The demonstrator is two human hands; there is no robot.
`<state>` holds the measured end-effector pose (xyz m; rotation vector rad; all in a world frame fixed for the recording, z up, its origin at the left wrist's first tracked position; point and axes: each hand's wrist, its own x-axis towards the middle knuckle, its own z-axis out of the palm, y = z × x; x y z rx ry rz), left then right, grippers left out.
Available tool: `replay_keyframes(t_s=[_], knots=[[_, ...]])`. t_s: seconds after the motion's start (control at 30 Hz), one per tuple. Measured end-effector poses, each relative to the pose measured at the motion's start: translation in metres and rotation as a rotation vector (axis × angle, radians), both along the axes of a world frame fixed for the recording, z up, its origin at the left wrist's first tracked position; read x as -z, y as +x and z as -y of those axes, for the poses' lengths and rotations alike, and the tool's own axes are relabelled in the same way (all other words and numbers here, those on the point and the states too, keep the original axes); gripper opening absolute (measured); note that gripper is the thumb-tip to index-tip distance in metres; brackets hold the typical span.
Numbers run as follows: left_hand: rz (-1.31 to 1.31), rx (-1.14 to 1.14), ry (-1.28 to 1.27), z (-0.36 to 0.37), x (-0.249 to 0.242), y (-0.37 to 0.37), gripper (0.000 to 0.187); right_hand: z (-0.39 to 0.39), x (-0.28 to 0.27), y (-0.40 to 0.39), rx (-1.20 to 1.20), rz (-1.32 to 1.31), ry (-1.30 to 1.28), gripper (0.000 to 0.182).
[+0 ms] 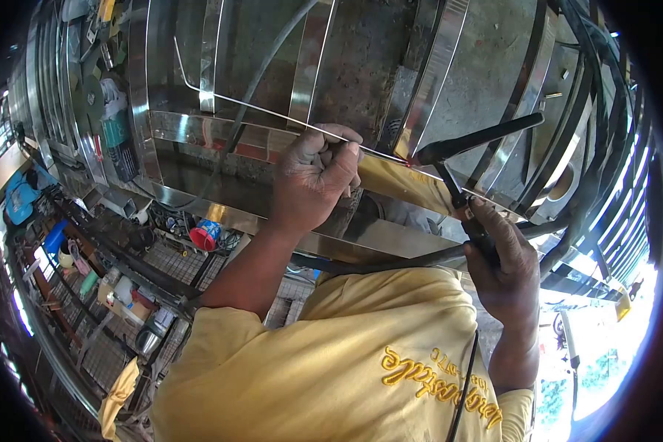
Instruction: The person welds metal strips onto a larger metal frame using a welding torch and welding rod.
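Along the metal rail (pixel 398 179), a thin rod (pixel 258 108), pinched by the left hand (pixel 317 169), the nearer to its tip, points rightward at the torch (pixel 433 153) gripped in the right hand (pixel 504 254); tip contact unconfirmed.

A grey, stained concrete floor (pixel 493 62) stretches across the top of the view, marked with darker patches and small scraps of debris. Along the lower left, a wire mesh surface (pixel 171 267) bears a clutter that includes a red tub (pixel 205 234), a green bottle (pixel 89 283) and a metal pot (pixel 149 341), with a blue bag (pixel 20 197) farther out and a yellow cloth (pixel 121 394) hanging nearer the bottom. Glaring daylight (pixel 630 376) floods the lower right, where green foliage (pixel 604 372) shows outside, while thin slits of light (pixel 22 313) break the dark left edge.
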<state>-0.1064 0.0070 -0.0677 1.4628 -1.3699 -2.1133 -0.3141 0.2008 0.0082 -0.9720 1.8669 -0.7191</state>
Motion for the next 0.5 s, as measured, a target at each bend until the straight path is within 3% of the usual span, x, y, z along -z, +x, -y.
replay_keyframes(t_s=[0.1,0.27,0.5], knots=[[0.015,0.093,-0.152,-0.0004,0.0071,0.0062,0.012,-0.0037,0.0013,0.0011,0.021,0.038,0.017,0.059],[-0.018,-0.001,-0.013,0.0,0.0018,-0.001,0.009,-0.0006,-0.001,0.0011,0.031,0.005,0.019,0.059],[-0.013,0.005,-0.023,-0.0008,0.0026,0.0007,0.009,0.0027,-0.004,-0.0019,0.002,0.0,0.045,0.06]])
